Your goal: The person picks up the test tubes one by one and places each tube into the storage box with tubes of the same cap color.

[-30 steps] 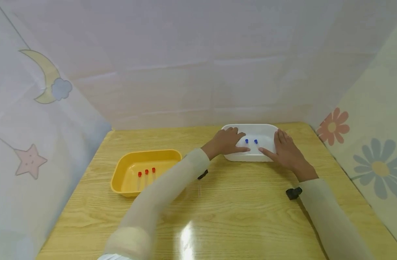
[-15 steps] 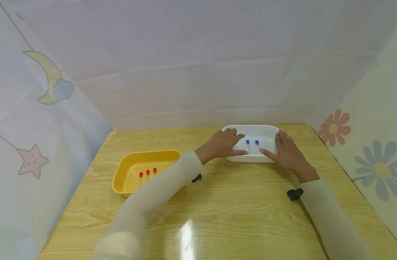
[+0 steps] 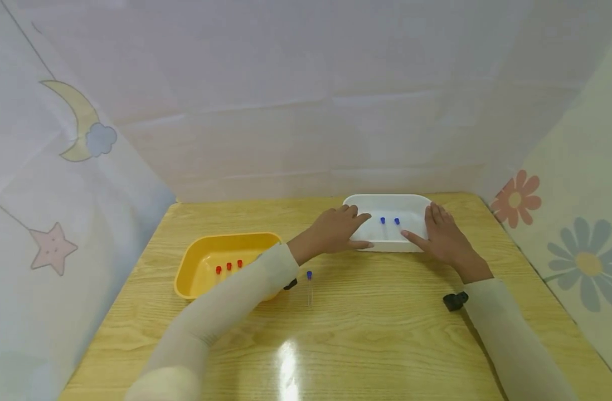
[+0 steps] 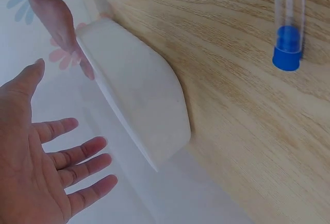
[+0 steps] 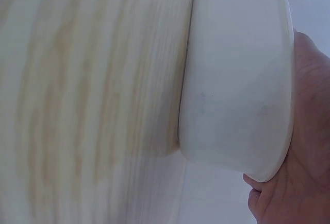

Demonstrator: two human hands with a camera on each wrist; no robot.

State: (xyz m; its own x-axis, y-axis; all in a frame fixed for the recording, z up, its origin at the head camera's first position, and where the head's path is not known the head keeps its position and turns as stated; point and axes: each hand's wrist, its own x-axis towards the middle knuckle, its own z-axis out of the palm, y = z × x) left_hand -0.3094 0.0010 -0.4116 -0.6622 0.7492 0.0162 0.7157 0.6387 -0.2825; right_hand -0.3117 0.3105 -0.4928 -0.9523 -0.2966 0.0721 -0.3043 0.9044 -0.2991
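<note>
My left hand [image 3: 331, 231] hovers at the left end of a white tray [image 3: 386, 246], fingers spread and nothing held. In the left wrist view its palm and spread fingers show beside the tray wall [image 4: 139, 85]. My right hand [image 3: 443, 236] rests on the tray's right end, fingers straight along the rim and thumb pointing inward; the right wrist view shows this hand [image 5: 309, 131] against the rim. Two blue-capped tubes lie in the tray, one cap [image 3: 383, 220] left of the other cap [image 3: 397, 221]. Another blue-capped clear tube [image 3: 310, 289] lies on the table below my left hand.
A yellow tray [image 3: 188, 262] stands at the left with several red-capped tubes [image 3: 229, 266] inside, partly hidden by my left sleeve [image 3: 236, 301]. Fabric walls enclose the wooden table [image 3: 376, 334] at the back and sides.
My left hand has drawn back left, away from the tubes in the white tray. The tube on the table has come out from behind my left wrist. My right hand stays on the rim.
</note>
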